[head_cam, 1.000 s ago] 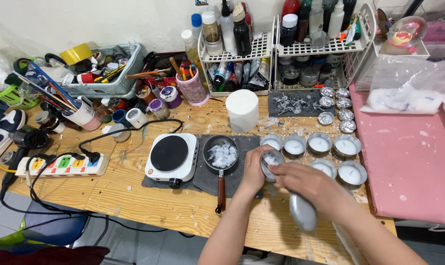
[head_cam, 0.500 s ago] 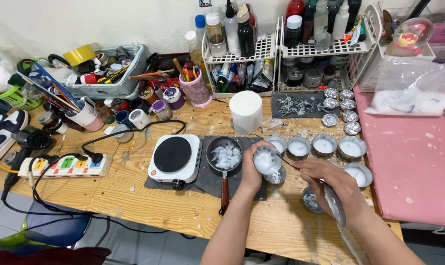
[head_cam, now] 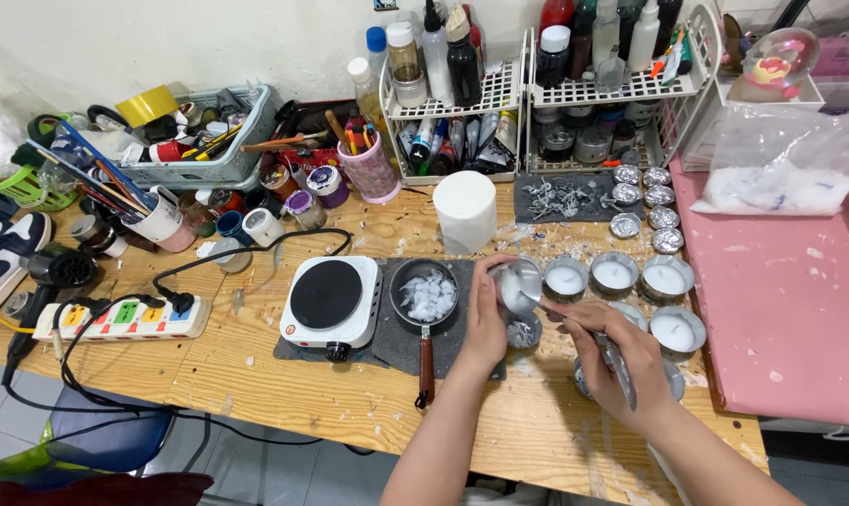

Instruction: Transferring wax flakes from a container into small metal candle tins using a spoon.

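My left hand grips a small silver candle tin, tilted on its side just right of a small pot holding white wax pieces. My right hand holds a metal spoon-like tool whose tip reaches into the tin's mouth. Another tin with wax bits lies below the held one. Several wax-filled tins stand in rows to the right.
A white electric hot plate sits left of the pot on a grey mat. A white pillar candle stands behind. A power strip, cluttered cups, wire racks of bottles and a pink side table surround the wooden table.
My left hand has lifted the tin and tipped it beside the pot. My right hand has brought the tool up from the table to the tin's mouth.
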